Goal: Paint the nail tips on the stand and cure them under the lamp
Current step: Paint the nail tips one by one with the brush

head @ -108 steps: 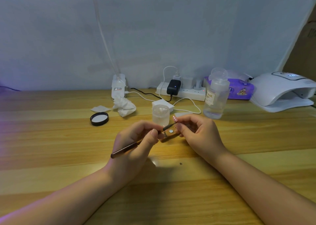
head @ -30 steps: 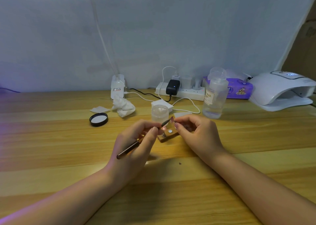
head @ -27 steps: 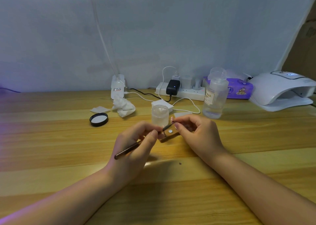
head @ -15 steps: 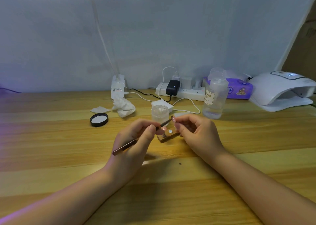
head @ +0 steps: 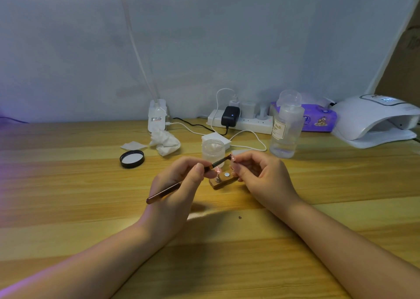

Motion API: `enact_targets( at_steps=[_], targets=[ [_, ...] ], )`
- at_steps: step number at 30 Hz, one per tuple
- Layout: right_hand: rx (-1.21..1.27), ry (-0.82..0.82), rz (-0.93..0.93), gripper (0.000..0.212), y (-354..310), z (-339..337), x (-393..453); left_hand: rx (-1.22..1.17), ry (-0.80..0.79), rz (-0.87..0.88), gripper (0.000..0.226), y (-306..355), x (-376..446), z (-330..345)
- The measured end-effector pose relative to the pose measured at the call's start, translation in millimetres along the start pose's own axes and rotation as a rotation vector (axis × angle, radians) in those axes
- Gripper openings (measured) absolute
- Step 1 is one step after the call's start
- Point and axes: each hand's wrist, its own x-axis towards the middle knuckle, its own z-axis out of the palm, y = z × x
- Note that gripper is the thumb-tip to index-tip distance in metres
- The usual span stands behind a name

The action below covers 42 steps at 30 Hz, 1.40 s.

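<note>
Wooden table (head: 68,185) spans the whole near field, pale grey wall behind it.

Far right: white curing lamp (head: 375,121), domed, open mouth facing left and toward the viewer, small display lit on top. Just left of it, a purple wipes pack (head: 318,119) against the wall. In front of the pack stands a clear pump bottle (head: 285,128), label reading "NAIL", little liquid at the bottom.

Far centre: white power strip (head: 247,123) with a black adapter (head: 230,116) and white plugs in it; white cable loops toward the viewer. Left of that, a white desk-lamp base (head: 157,116), its stalk rising up the wall. A crumpled tissue (head: 164,141) lies just in front of the base, a flat cotton pad (head: 133,145) to its left, a black jar lid (head: 132,158) nearer still.

Centre: a clear jar (head: 213,149), open, just beyond the hands.

Left hand (head: 175,189) grips a brush (head: 172,188) pen-fashion, copper handle trailing left and near, bristle end pointing right and far.

Right hand (head: 261,180), fingers curled, pinches a nail tip (head: 232,158) at the brush's bristle end; contact between bristles and tip too small to tell.

Between the hands, on the table, the small wooden stand (head: 223,181): one pink nail tip on a post at its left end, a round silver disc to the right of that.
</note>
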Motion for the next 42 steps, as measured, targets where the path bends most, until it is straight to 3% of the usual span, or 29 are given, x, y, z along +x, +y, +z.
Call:
enact_targets(
  at_steps=[28,42],
  targets=[
    [-0.041,0.063,-0.051,0.018,1.6,2.3,-0.3,0.287,-0.029,0.093,0.018,7.0,-3.8,2.1],
    [-0.042,0.06,-0.114,0.033,-0.6,2.4,-0.6,0.292,-0.054,0.127,0.021,4.7,-4.4,0.1]
  ],
)
